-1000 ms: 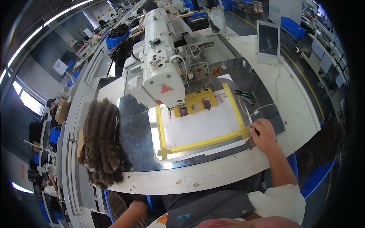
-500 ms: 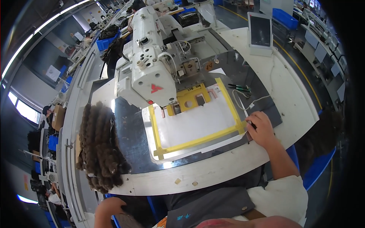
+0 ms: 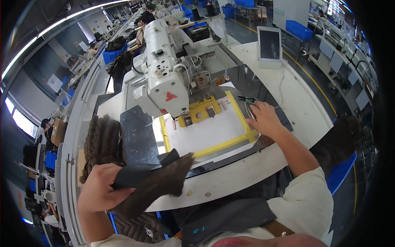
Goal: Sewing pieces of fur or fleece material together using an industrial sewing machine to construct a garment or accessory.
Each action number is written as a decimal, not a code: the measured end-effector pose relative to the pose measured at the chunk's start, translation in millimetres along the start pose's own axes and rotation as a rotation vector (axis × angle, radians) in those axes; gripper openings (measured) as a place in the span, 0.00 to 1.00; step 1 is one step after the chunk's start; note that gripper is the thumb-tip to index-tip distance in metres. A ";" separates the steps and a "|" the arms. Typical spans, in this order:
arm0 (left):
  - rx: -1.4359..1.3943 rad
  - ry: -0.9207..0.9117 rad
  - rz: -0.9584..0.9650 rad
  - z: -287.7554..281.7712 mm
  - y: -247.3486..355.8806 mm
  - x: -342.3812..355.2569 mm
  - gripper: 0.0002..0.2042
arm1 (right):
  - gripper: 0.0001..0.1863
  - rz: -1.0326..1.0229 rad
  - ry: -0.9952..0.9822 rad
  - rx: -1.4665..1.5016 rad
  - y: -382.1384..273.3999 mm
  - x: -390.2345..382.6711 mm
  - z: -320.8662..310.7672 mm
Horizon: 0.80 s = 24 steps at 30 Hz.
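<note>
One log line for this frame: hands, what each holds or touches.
left hand: holds dark fur piece | right hand: on yellow frame | sewing machine: behind

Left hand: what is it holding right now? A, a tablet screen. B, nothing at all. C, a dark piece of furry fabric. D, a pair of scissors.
C: the left hand grips a dark piece of furry fabric, lifted at the near edge of the table, while the right hand rests on the yellow frame under the sewing machine.

A garment factory floor: industrial sewing machine [image 3: 164, 78], rows of workstations (blue bins [image 3: 302, 29] alongside).
</note>
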<state>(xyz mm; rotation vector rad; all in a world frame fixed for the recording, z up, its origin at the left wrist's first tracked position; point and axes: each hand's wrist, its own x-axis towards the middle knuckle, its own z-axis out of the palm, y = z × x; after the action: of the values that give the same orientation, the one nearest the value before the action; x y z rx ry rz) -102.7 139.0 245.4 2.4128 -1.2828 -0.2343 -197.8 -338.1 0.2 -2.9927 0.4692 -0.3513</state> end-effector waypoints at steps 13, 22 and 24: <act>-0.771 0.299 0.106 40.6 36.3 57.3 0.11 | 0.25 -0.518 -0.258 1.365 -82.5 -37.6 -130.7; -0.935 0.061 -0.169 133.7 -31.2 111.0 0.12 | 0.17 -0.044 -0.396 1.427 -87.8 -21.5 -80.5; -0.962 -0.001 -0.308 167.7 -56.8 125.5 0.13 | 0.18 -0.010 -0.449 1.360 -81.4 -6.1 -46.8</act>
<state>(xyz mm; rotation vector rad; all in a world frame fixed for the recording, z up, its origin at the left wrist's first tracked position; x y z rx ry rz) -43.4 19.7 74.1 1.7244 -0.5562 -0.7411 -191.0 -261.5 54.4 -1.6521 0.0681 0.0429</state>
